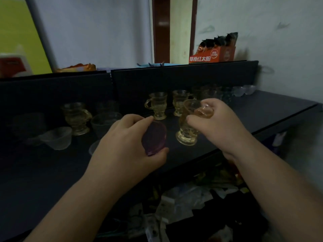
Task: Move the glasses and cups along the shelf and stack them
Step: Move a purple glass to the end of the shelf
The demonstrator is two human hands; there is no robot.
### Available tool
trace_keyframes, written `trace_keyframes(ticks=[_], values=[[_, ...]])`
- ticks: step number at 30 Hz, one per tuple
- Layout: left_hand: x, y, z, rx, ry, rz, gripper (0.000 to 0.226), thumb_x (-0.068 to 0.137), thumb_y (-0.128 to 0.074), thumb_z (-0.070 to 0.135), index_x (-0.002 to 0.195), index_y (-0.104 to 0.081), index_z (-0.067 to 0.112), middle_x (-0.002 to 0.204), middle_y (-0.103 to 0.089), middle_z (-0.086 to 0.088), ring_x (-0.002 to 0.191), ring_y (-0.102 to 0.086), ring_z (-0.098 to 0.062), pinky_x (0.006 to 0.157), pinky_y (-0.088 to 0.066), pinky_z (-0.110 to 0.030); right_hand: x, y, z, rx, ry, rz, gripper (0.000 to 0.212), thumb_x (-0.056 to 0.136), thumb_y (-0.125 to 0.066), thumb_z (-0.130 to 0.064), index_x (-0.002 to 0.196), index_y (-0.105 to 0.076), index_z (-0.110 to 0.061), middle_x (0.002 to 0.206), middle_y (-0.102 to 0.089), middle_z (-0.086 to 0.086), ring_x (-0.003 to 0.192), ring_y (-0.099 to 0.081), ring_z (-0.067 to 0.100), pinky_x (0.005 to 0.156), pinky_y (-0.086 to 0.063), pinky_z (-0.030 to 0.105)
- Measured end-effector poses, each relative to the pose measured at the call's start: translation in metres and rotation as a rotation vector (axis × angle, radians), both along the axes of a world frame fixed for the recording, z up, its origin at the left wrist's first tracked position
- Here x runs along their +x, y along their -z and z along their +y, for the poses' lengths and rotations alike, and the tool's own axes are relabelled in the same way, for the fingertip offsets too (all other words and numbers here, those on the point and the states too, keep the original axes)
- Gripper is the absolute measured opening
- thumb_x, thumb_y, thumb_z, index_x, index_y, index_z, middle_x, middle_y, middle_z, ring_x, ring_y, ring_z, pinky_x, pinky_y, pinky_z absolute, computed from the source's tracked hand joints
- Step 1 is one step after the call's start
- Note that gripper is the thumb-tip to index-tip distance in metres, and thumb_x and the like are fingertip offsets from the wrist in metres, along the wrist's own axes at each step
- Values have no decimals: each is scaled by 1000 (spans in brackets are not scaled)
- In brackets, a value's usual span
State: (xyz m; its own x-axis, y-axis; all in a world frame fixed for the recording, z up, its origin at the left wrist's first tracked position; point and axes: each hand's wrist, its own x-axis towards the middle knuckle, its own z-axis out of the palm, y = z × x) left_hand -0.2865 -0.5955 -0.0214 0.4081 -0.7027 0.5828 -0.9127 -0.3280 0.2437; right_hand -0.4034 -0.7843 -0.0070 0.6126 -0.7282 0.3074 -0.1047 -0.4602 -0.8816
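Observation:
My left hand (129,142) grips a small purple glass cup (154,137), tilted, just above the dark shelf (262,112). My right hand (215,123) holds a small amber cup (203,110) over a yellow handled glass (187,135) that stands on the shelf near its front edge. Two more yellow handled glasses (158,105) (180,103) stand behind, by the back panel. Another yellow glass (76,117) stands at the left.
Clear and grey cups (57,137) (104,122) sit on the left of the shelf, and small clear bowls (244,90) at the far right end. An orange carton (212,55) stands on the shelf above. Clutter of bags and papers (183,198) lies below the shelf edge.

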Motion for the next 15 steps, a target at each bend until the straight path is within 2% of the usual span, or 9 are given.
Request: trace_keyframes(ticks=[2,4,6,7,9,11,13,15], values=[[-4,1,-25,6,-57,2,87,69,-60,71,145,-36,35,132,-39,19,114,-40,-2,88,-42,-23,11,-5,-31,-12,-51,28,44,71,-77,-33,111,-61,-25,94,-67,-8,83,-64,7,64,-45,26],[-8,2,-45,21,-110,8,87,68,-58,71,145,-37,34,132,-40,17,114,-39,-3,88,-40,-23,27,-8,-57,-12,-108,49,32,71,-77,-26,101,-67,-19,83,-68,-6,71,-65,6,58,-49,23],[-11,4,-60,28,-154,19,86,69,-58,70,144,-39,34,130,-41,17,114,-40,-4,88,-39,-23,50,-7,-74,-10,-150,96,34,71,-76,-24,101,-68,-10,78,-69,-1,63,-65,7,55,-50,19],[-12,4,-64,29,-175,23,86,69,-58,70,144,-39,34,129,-42,17,114,-41,-5,89,-41,-24,63,-5,-79,-8,-174,129,46,68,-76,-29,108,-67,-9,86,-71,3,70,-67,10,61,-53,22],[-12,6,-70,39,-211,28,85,69,-59,71,143,-40,34,128,-43,18,115,-42,-5,91,-44,-27,87,0,-86,-12,-209,193,68,61,-76,-39,122,-60,-14,102,-68,3,88,-68,18,77,-58,35],[-11,6,-73,54,-235,37,84,69,-58,71,143,-40,34,128,-43,18,115,-43,-5,92,-44,-27,105,3,-90,-24,-239,216,62,66,-77,-37,120,-55,-16,99,-63,-3,89,-63,15,81,-57,38],[-7,6,-75,69,-259,32,84,70,-58,70,143,-40,33,129,-43,17,116,-42,-6,93,-41,-25,118,4,-90,-46,-249,222,48,72,-77,-33,108,-49,-22,90,-56,-10,83,-58,8,81,-55,36],[-1,4,-78,86,-270,26,84,70,-60,68,144,-40,34,131,-42,16,117,-41,-6,91,-38,-24,128,5,-90,-48,-248,228,45,70,-78,-38,101,-50,-22,90,-59,-9,83,-60,9,82,-55,37]])
